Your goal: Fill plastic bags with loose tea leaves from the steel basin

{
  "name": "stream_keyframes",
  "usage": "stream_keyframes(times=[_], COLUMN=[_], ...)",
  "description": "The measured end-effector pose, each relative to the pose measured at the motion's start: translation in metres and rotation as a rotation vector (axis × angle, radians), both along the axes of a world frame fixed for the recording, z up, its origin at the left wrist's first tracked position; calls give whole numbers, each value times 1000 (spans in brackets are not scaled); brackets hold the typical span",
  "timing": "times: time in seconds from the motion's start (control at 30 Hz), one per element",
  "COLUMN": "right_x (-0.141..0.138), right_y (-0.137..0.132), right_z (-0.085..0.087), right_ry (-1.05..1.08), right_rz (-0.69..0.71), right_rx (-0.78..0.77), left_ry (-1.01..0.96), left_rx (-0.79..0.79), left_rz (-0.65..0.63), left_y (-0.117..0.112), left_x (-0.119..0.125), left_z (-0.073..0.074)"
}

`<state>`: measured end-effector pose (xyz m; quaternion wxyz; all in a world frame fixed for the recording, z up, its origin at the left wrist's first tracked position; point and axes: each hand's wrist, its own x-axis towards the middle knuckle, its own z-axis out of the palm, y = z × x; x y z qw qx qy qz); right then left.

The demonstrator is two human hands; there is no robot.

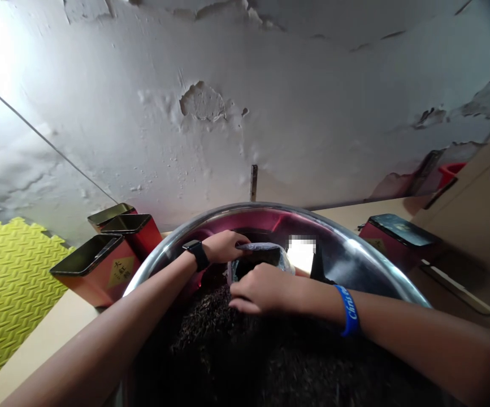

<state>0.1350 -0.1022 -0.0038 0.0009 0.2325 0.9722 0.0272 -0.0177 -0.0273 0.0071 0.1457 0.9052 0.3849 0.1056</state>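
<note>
A wide metal basin (350, 249) holds a heap of dark, loose tea leaves (204, 319). Inside it a clear plastic bag (286, 261) stands with its mouth held apart; its lower part is hidden. My left hand (224, 246), with a black watch on the wrist, is closed on the bag's far left rim. My right hand (265, 288), wearing a blue wristband, lies across the near side of the bag's mouth just above the leaves. Its fingers are curled together, and what they hold is hidden.
Open red tins (96, 265) stand left of the basin, near a yellow foam mat (16, 288). To the right is another dark red tin (397, 240) beside a cardboard box (477, 209). A bright white object (302, 257) shows behind the bag. A peeling wall (295, 113) rises behind.
</note>
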Motion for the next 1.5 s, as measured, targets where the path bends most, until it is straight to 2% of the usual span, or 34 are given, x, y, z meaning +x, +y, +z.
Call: stream_keyframes(times=[0.13,0.23,0.33,0.43,0.63,0.87,1.13,1.33,1.5], right_x=[6,6,2,0,4,7,4,4,1], right_y=[19,23,16,4,-11,-13,-7,-12,-14], right_z=[-13,-19,-16,-11,-9,-7,-1,-14,-24], right_ry=[18,47,102,120,-40,-23,32,-101,-190], right_rz=[-122,-46,34,90,252,282,205,255,217], right_rx=[59,151,193,123,34,-39,31,-69,-115], left_ry=[21,29,30,26,31,-5,-9,9,24], left_rx=[43,53,52,49,34,-27,14,-6,-1], left_rz=[-11,-18,-20,-16,2,-4,-14,9,26], left_y=[0,0,0,1,1,0,0,1,-2], left_x=[0,-1,-1,-1,0,0,1,1,2], left_z=[-1,-1,-1,-2,-2,-2,-2,-2,0])
